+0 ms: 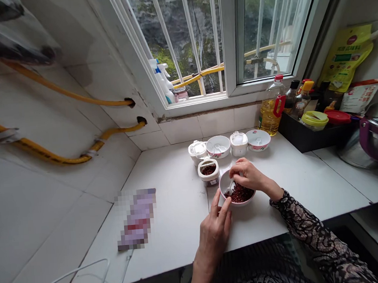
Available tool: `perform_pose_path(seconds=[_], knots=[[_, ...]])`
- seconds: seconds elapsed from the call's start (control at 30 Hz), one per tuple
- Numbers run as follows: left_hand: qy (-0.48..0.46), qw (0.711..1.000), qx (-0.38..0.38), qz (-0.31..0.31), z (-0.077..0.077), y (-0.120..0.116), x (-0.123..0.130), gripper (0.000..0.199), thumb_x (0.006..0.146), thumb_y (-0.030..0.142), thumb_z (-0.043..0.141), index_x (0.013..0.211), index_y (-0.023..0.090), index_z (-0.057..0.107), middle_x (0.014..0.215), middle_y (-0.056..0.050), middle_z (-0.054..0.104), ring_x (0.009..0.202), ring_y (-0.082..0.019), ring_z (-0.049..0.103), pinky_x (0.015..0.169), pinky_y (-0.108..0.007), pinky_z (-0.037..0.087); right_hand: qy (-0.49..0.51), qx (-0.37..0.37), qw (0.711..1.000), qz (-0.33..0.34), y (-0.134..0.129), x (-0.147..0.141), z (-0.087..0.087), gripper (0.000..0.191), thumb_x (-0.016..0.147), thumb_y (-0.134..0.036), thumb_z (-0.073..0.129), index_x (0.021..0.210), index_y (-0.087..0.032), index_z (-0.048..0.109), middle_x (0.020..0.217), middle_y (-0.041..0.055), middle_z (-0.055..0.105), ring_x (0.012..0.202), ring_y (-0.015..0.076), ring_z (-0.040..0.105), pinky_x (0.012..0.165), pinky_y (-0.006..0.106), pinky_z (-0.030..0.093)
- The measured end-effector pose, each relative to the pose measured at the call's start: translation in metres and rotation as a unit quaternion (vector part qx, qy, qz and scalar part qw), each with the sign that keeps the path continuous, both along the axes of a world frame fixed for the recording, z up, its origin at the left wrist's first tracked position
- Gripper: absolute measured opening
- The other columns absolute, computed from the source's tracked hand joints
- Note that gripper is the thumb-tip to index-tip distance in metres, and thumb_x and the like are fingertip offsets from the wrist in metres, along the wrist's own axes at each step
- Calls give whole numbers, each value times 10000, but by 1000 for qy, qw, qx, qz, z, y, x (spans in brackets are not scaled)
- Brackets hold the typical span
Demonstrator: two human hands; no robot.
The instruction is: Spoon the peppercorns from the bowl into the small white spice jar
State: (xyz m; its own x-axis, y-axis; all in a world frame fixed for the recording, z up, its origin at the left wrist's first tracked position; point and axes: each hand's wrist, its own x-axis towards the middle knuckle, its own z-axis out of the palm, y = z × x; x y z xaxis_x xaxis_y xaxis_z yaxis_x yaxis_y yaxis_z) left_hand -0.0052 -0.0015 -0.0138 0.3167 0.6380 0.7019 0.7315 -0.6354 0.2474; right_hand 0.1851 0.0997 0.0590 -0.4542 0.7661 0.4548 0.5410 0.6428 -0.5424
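A white bowl with a pink rim stands on the counter, holding dark red dried bits that look like peppercorns. My left hand grips the bowl's near left side, its fingertips at the rim. Over the bowl's far right side, my right hand is closed on a small white spoon, whose scoop end dips among the red bits. Just behind the bowl sits an open white spice jar with similar dark bits inside. My right fingers cover part of the bowl and the spoon's handle.
Behind are two white lidded jars and two white bowls. An oil bottle, a black condiment box and a steel pot stand right. A blurred purple object with a white cable lies left.
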Motion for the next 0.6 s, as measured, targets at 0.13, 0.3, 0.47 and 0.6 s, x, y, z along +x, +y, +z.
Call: perform_pose_path(seconds=[0.13, 0.3, 0.47, 0.6], knots=[[1, 1000, 6, -3, 0, 1, 1, 348, 953, 123, 489, 1295, 170, 535, 1412, -219, 518, 788, -158, 721, 587, -224, 558, 64, -78, 994, -30, 0, -1, 1, 200, 705, -116, 488, 627, -197, 654, 578, -7, 663, 590, 145, 569, 775, 309, 447], [0, 1000, 10, -2, 2, 1, 1, 334, 958, 121, 483, 1286, 164, 537, 1396, -222, 531, 762, -144, 715, 585, -219, 555, 184, -210, 956, -93, 5, 5, 2, 161, 669, -186, 497, 628, -185, 653, 479, -27, 589, 485, 125, 526, 543, 237, 404], [0, 1000, 9, -4, 2, 0, 1, 337, 964, 122, 478, 1294, 160, 533, 1403, -228, 522, 776, -145, 715, 589, -220, 557, 278, -262, 919, -101, 12, 7, -1, 142, 621, -204, 511, 588, -181, 647, 452, -29, 567, 463, 117, 512, 535, 238, 412], [-6, 1000, 10, -8, 0, 1, 2, 326, 964, 121, 479, 1281, 156, 543, 1406, -223, 520, 800, -148, 717, 594, -213, 558, 320, -293, 896, -96, 16, 8, -3, 122, 612, -208, 535, 600, -177, 652, 460, -22, 582, 471, 117, 513, 554, 253, 435]])
